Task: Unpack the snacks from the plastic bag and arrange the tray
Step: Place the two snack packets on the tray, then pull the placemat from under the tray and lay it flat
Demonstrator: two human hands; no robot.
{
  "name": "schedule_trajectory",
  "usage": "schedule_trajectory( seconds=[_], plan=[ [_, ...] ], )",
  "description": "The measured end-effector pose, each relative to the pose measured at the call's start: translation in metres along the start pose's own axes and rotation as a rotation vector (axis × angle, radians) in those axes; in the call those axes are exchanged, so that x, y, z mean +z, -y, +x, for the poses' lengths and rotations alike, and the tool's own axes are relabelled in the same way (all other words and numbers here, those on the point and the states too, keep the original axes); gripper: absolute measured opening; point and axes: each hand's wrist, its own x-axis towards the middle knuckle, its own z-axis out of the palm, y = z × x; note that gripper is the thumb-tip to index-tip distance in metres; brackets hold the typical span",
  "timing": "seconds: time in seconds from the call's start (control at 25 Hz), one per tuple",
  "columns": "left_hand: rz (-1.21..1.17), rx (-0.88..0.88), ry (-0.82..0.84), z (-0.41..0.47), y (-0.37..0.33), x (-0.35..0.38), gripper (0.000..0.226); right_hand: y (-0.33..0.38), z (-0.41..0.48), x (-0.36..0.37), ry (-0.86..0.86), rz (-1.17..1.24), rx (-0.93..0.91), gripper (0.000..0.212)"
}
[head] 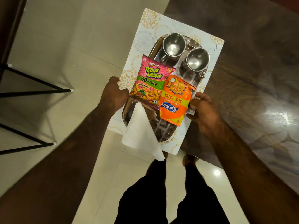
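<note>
A steel tray rests on a white floral placemat. On the tray lie a pink Bingo Tedhe Medhe packet and, touching its right side, an orange Kurkure packet. Two empty steel cups stand at the tray's far end. A folded white napkin hangs over the near left rim. My left hand grips the left edge of tray and mat. My right hand grips the right edge, thumb beside the Kurkure packet. No plastic bag is in view.
A glossy dark brown table fills the right side; the mat's right part overlaps its corner while the rest is over the tiled floor. Black metal furniture legs stand at the left. My legs in black trousers are below.
</note>
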Motion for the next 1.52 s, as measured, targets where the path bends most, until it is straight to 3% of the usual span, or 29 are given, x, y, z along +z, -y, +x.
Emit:
schedule_trajectory(
  seconds=[0.2, 0.4, 0.96, 1.32, 1.52],
  plan=[
    [-0.012, -0.008, 0.004, 0.009, 0.004, -0.002, 0.041, 0.002, 0.006, 0.006, 0.094, -0.057, -0.002, 0.028],
    [-0.060, 0.021, 0.024, 0.007, 0.003, 0.002, 0.042, 0.002, 0.012, 0.009, 0.066, -0.094, -0.008, 0.018],
    [-0.118, 0.027, 0.067, 0.001, 0.005, -0.002, 0.032, 0.005, 0.007, 0.022, 0.013, 0.010, 0.061, 0.031],
    [0.000, 0.079, -0.043, -0.012, -0.002, -0.021, 0.031, 0.004, 0.008, 0.012, 0.020, 0.074, -0.077, 0.030],
    [0.075, 0.051, -0.080, -0.019, 0.004, -0.064, 0.030, 0.003, 0.016, -0.004, -0.023, 0.059, -0.031, 0.033]
  ],
)
